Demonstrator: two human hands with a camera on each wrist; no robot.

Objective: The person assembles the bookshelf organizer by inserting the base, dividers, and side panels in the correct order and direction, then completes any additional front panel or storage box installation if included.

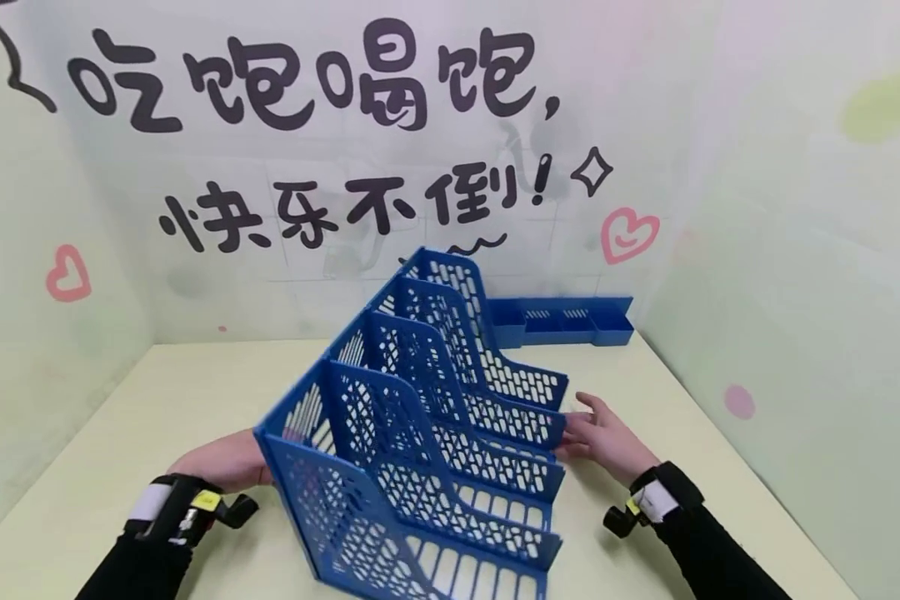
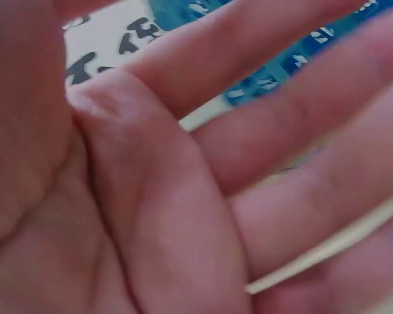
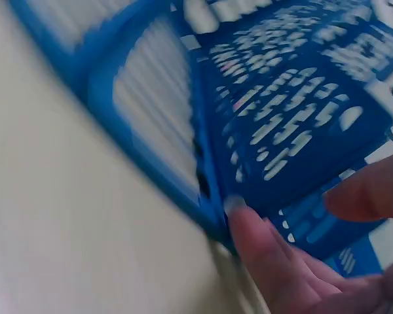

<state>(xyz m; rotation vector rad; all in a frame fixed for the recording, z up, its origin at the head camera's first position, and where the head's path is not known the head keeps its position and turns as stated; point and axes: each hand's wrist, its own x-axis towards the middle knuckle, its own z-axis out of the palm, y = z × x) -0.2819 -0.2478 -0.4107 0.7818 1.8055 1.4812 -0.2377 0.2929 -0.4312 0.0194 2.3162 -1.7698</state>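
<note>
A blue plastic file rack [image 1: 420, 417] with perforated dividers stands at an angle on the table between my hands. My left hand [image 1: 225, 461] is at the rack's left side, its fingers partly hidden behind the perforated wall in the head view. The left wrist view shows these fingers [image 2: 268, 140] extended and slightly spread, with the blue rack beyond them. On the other side, my right hand [image 1: 603, 437] reaches the open front ends of the dividers. In the right wrist view one fingertip [image 3: 239, 212] meets the rack's lower edge, while another finger stands apart.
A low blue tray with small compartments [image 1: 611, 337] lies at the back of the pale table [image 1: 217, 383], against the wall. Printed white walls [image 1: 780, 250] with dark characters and hearts enclose the table at the back and sides.
</note>
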